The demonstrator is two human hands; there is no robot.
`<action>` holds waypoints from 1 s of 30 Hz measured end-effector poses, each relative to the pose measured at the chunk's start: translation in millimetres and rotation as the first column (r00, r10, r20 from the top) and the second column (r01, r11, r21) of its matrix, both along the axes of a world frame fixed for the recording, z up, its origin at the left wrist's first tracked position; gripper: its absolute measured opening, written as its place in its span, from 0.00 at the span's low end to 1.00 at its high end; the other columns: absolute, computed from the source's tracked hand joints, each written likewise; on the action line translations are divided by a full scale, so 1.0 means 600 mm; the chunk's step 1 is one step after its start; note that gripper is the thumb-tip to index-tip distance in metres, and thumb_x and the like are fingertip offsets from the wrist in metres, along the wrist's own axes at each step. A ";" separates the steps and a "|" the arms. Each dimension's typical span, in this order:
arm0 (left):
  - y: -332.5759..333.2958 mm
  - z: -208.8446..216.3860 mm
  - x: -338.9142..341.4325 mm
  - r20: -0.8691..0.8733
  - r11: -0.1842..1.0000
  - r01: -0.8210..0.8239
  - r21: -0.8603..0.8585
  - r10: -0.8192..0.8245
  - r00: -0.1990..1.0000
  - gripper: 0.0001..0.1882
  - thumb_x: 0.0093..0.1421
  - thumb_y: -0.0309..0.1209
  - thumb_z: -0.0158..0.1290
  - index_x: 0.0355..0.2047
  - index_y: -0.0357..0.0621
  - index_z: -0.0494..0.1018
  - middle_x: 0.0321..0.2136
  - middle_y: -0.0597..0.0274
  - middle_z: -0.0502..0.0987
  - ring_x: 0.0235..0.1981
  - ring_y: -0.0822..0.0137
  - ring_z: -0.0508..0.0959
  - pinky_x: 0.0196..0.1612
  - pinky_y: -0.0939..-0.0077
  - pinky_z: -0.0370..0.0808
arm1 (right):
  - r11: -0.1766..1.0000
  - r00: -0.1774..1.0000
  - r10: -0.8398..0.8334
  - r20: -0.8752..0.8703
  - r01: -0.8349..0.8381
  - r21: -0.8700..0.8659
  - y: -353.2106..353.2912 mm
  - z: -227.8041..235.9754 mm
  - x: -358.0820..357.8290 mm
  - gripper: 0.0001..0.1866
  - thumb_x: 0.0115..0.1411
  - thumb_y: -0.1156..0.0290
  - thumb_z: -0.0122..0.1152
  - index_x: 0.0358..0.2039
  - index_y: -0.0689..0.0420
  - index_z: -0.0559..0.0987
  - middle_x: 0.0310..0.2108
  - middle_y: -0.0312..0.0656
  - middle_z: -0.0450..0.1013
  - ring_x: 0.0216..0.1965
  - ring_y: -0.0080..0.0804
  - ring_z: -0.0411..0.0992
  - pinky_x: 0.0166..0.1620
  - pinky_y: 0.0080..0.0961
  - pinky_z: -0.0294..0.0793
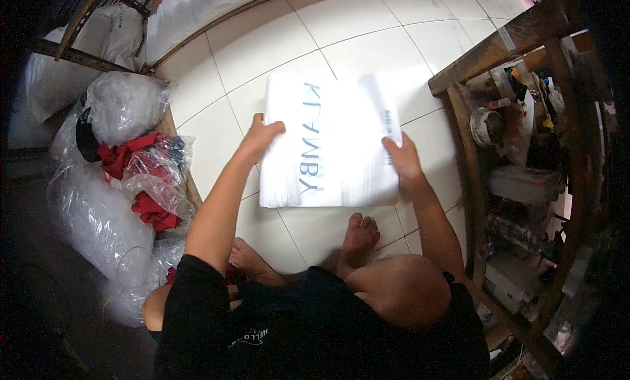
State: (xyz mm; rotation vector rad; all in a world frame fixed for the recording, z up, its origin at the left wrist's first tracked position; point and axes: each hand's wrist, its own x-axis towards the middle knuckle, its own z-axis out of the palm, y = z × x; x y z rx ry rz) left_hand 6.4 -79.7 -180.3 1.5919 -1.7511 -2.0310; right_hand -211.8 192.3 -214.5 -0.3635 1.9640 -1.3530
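Observation:
A thick stack of white printed sheets (pixel 330 137), or flat bags, is held level in front of me above the floor. Large letters run down its face, and smaller dark print shows near its right side. My left hand (pixel 263 137) grips the left edge, thumb on top and fingers hidden beneath. On the opposite edge my right hand (pixel 403 158) is closed in the same way, its thumb over the small print. At the upper right of the stack a flap looks lifted and slightly blurred.
Pale tiles (pixel 256 91) cover the floor, with my bare feet (pixel 359 239) below the stack. Clear plastic bags (pixel 98 190) and red cloth (pixel 154 211) lie at the left. A wooden shelf (pixel 453 117) with a round container (pixel 487 126) and other items stands at the right.

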 end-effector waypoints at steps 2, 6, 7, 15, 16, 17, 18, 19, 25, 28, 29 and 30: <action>0.018 -0.026 -0.005 0.257 0.965 0.169 -0.200 -0.115 0.959 0.49 0.47 0.42 0.59 0.63 0.32 0.48 0.51 0.35 0.71 0.47 0.49 0.78 0.51 0.60 0.76 | 0.982 0.993 0.071 -0.090 -0.054 0.178 0.002 -0.087 0.008 0.20 0.60 0.69 0.60 0.50 0.67 0.73 0.40 0.50 0.78 0.40 0.38 0.77 0.47 0.35 0.75; 0.034 -0.067 -0.011 0.407 0.909 0.242 -0.341 -0.090 0.909 0.60 0.43 0.48 0.64 0.67 0.32 0.42 0.52 0.30 0.71 0.52 0.43 0.76 0.55 0.60 0.74 | 0.955 0.967 0.121 -0.225 -0.052 0.291 0.002 -0.086 0.020 0.26 0.58 0.67 0.61 0.55 0.66 0.69 0.42 0.55 0.76 0.44 0.50 0.76 0.51 0.41 0.73; 0.040 -0.058 -0.020 0.389 0.899 0.232 -0.370 -0.077 0.918 0.61 0.42 0.49 0.65 0.67 0.33 0.42 0.53 0.30 0.70 0.52 0.43 0.76 0.55 0.60 0.74 | 0.949 0.970 0.131 -0.204 -0.063 0.308 0.004 -0.077 0.023 0.29 0.58 0.68 0.61 0.57 0.66 0.66 0.45 0.56 0.75 0.47 0.52 0.74 0.53 0.42 0.72; 0.026 -0.063 -0.026 0.596 0.816 0.447 -0.367 -0.163 0.786 0.64 0.42 0.41 0.66 0.69 0.41 0.33 0.52 0.30 0.68 0.52 0.38 0.73 0.54 0.52 0.73 | 0.911 0.281 0.358 -0.890 -0.313 0.268 -0.090 -0.006 0.102 0.25 0.51 0.68 0.60 0.52 0.58 0.75 0.50 0.54 0.69 0.57 0.51 0.63 0.61 0.51 0.59; 0.027 -0.067 -0.026 0.607 0.818 0.453 -0.354 -0.168 0.777 0.64 0.42 0.40 0.66 0.69 0.41 0.33 0.52 0.30 0.68 0.52 0.38 0.72 0.54 0.52 0.73 | 0.737 0.200 0.601 -0.774 -0.513 0.440 -0.121 0.020 0.117 0.12 0.53 0.71 0.57 0.39 0.56 0.78 0.41 0.45 0.72 0.52 0.44 0.67 0.60 0.50 0.61; 0.026 -0.070 -0.028 0.607 0.818 0.461 -0.345 -0.181 0.774 0.63 0.43 0.40 0.65 0.69 0.41 0.33 0.52 0.30 0.67 0.53 0.38 0.72 0.54 0.52 0.73 | 0.668 0.095 0.548 -0.831 -0.648 0.366 -0.129 -0.006 0.131 0.07 0.54 0.72 0.55 0.34 0.53 0.77 0.37 0.38 0.73 0.48 0.38 0.69 0.59 0.49 0.61; 0.022 -0.074 -0.027 0.609 0.819 0.466 -0.336 -0.188 0.771 0.63 0.43 0.39 0.65 0.69 0.41 0.33 0.52 0.30 0.67 0.53 0.38 0.72 0.54 0.52 0.73 | 0.585 0.001 0.634 -0.773 -0.654 0.479 -0.139 -0.020 0.139 0.07 0.54 0.71 0.55 0.35 0.51 0.78 0.37 0.37 0.73 0.48 0.36 0.69 0.60 0.50 0.60; 0.018 -0.077 -0.025 0.611 0.820 0.470 -0.327 -0.196 0.767 0.63 0.43 0.39 0.65 0.69 0.41 0.33 0.52 0.30 0.67 0.54 0.38 0.71 0.54 0.51 0.72 | 0.490 -0.093 0.709 -0.699 -0.648 0.583 -0.145 -0.033 0.141 0.08 0.54 0.70 0.56 0.36 0.50 0.78 0.37 0.36 0.74 0.48 0.35 0.69 0.60 0.50 0.59; 0.014 -0.073 -0.018 0.607 0.833 0.450 -0.322 -0.183 0.773 0.62 0.44 0.38 0.64 0.69 0.43 0.33 0.55 0.33 0.66 0.56 0.39 0.69 0.57 0.52 0.70 | 0.274 -0.290 0.823 -0.489 -0.551 0.788 -0.146 0.015 0.087 0.10 0.55 0.64 0.58 0.37 0.48 0.79 0.37 0.37 0.75 0.50 0.36 0.69 0.66 0.56 0.50; 0.020 -0.070 -0.024 0.611 0.831 0.454 -0.321 -0.185 0.770 0.61 0.45 0.38 0.64 0.70 0.43 0.33 0.55 0.34 0.65 0.57 0.39 0.69 0.57 0.51 0.70 | 0.232 -0.221 0.908 -0.356 -0.444 0.865 -0.095 0.015 0.033 0.10 0.55 0.66 0.56 0.37 0.50 0.79 0.38 0.39 0.76 0.51 0.39 0.69 0.67 0.61 0.46; 0.019 -0.074 -0.023 0.611 0.829 0.451 -0.331 -0.176 0.772 0.61 0.45 0.38 0.64 0.70 0.43 0.33 0.55 0.34 0.65 0.57 0.40 0.69 0.57 0.51 0.70 | 0.246 -0.155 0.926 -0.344 -0.443 0.862 -0.076 0.024 0.017 0.10 0.55 0.66 0.56 0.37 0.51 0.79 0.38 0.40 0.76 0.51 0.41 0.69 0.66 0.62 0.46; 0.019 -0.079 -0.018 0.610 0.828 0.445 -0.341 -0.166 0.775 0.61 0.45 0.39 0.64 0.70 0.43 0.33 0.55 0.34 0.65 0.57 0.40 0.69 0.58 0.51 0.70 | 0.259 -0.092 0.939 -0.330 -0.441 0.859 -0.058 0.038 0.000 0.10 0.56 0.67 0.55 0.38 0.52 0.79 0.38 0.41 0.76 0.51 0.42 0.69 0.65 0.64 0.46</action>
